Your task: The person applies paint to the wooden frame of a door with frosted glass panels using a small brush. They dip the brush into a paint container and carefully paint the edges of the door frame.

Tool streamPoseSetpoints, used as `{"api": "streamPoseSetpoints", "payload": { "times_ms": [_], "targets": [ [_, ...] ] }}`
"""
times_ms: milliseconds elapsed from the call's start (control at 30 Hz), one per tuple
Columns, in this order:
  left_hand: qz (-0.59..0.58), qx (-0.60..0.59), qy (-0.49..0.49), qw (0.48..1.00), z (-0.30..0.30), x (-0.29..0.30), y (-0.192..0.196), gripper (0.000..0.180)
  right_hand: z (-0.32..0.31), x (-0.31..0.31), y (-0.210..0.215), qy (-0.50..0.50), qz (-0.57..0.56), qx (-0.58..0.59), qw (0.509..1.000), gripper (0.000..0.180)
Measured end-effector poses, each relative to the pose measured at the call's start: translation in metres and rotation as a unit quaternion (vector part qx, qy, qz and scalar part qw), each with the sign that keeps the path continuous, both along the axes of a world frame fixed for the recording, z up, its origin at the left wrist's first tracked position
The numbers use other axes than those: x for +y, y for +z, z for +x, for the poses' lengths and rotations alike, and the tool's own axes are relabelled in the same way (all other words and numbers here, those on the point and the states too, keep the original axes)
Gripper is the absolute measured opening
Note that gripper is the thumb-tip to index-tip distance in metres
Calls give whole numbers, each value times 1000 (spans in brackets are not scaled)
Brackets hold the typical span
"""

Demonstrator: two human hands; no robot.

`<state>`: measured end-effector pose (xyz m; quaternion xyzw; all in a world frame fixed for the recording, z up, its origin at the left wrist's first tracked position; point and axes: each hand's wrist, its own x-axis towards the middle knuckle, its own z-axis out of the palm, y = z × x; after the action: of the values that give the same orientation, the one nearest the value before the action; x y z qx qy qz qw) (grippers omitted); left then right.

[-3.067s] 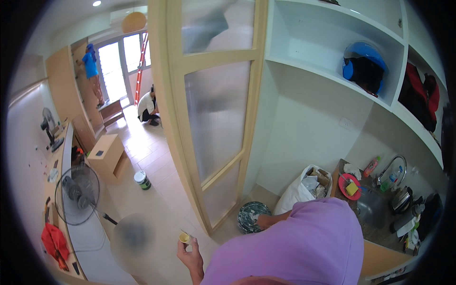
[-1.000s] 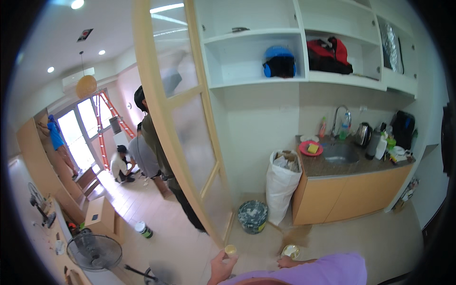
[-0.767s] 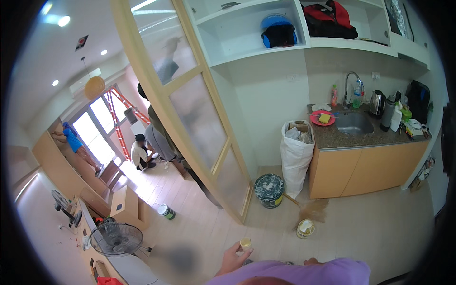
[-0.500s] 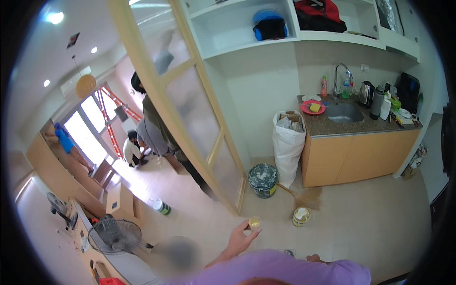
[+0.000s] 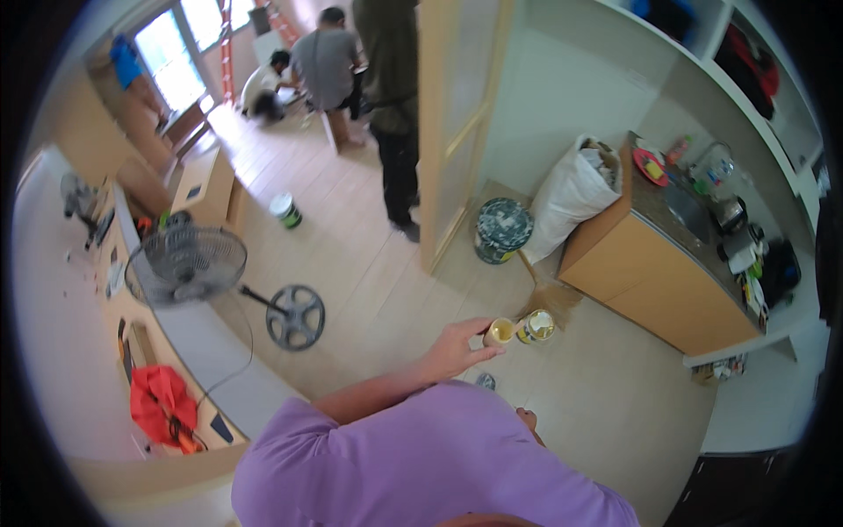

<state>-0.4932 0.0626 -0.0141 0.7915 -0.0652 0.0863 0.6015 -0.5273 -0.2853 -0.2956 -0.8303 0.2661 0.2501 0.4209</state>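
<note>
My left hand (image 5: 465,348) is closed round a small pale cup (image 5: 500,333), held upright with something yellow inside. Just beyond it on the floor stands an open paint can (image 5: 536,326) with a yellowish band and whitish smears at its top. A straw broom (image 5: 558,304) lies behind the can. My right hand (image 5: 527,419) shows only in part past my purple shirt (image 5: 439,448); its fingers are not clear.
A lidded, paint-spattered bucket (image 5: 503,230) and a full white sack (image 5: 571,198) stand by the sink cabinet (image 5: 659,277). A standing fan (image 5: 186,268) leans at left. A wooden-framed partition (image 5: 457,132) rises ahead; a dark-clothed person (image 5: 392,105) stands beside it, others farther back.
The view has turned left and tilted, bringing the fan base and the people beyond the partition into sight. My left hand still holds the cup, which now appears closer to the paint can.
</note>
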Motion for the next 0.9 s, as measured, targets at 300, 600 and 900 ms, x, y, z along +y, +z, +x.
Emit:
{"api": "streamPoseSetpoints", "payload": {
  "times_ms": [300,600,900],
  "targets": [
    [-59,-33,170,983,-34,63,-14,52,57,-52,-65,379,-237,19,894,32],
    [-66,-41,228,971,-26,81,-21,49,182,74,14,79,157,-27,984,16],
    [-46,-21,179,983,21,42,-16,42,167,37,5,50,174,3,983,10]
  ]
}}
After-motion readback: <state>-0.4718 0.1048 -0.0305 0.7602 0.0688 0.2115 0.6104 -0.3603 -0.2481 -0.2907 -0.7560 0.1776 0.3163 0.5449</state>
